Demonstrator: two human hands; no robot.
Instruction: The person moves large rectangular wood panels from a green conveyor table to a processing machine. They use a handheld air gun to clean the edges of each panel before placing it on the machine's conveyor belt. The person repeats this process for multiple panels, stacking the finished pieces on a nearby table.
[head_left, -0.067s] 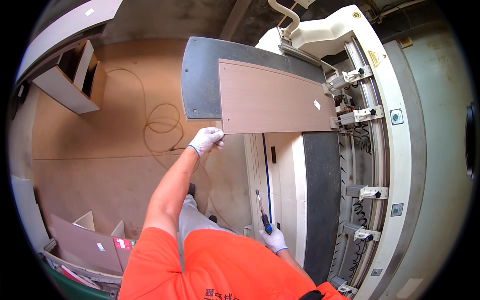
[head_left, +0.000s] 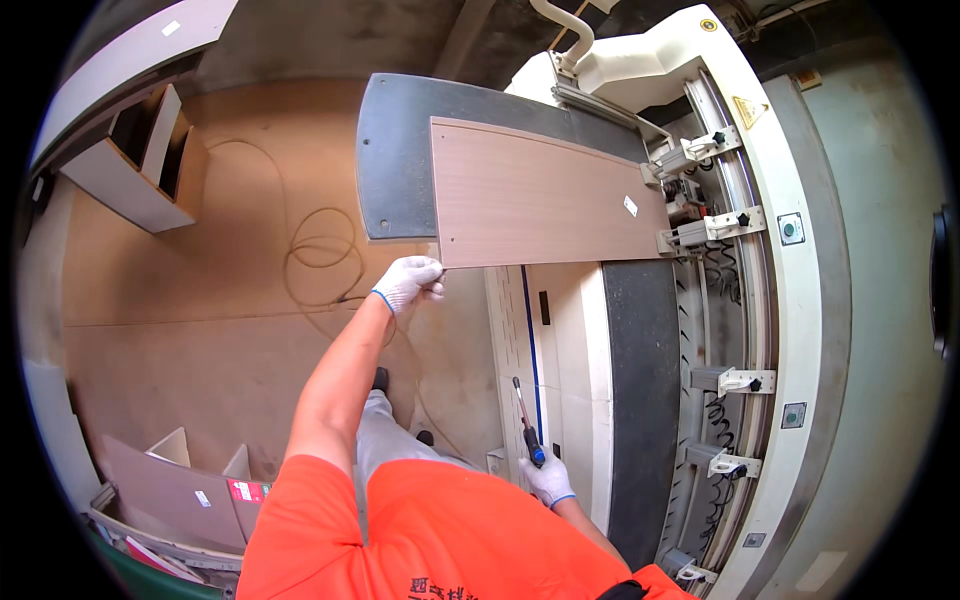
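My left hand [head_left: 411,282], in a white glove with a blue cuff, pinches the near left corner of a brown wood-grain panel [head_left: 540,195]. The panel lies on the dark grey machine table [head_left: 395,150]; its right end meets the clamps. Small holes and a white label show on its face. Lower down, my right hand [head_left: 549,477], gloved alike, is closed round the black and blue handle of a screwdriver [head_left: 533,440]. Its metal shaft points away from me, beside the white machine body. The right hand's fingertips are partly hidden under the handle.
A white machine frame [head_left: 790,330] with a rail and several clamps [head_left: 745,381] runs along the right. A hose [head_left: 325,240] lies coiled on the brown floor. Box-like cabinet parts [head_left: 135,185] stand at far left, with more panels [head_left: 165,485] at lower left.
The view has shifted very slightly. Both hands keep the same holds, and the panel shows no clear movement on the table.
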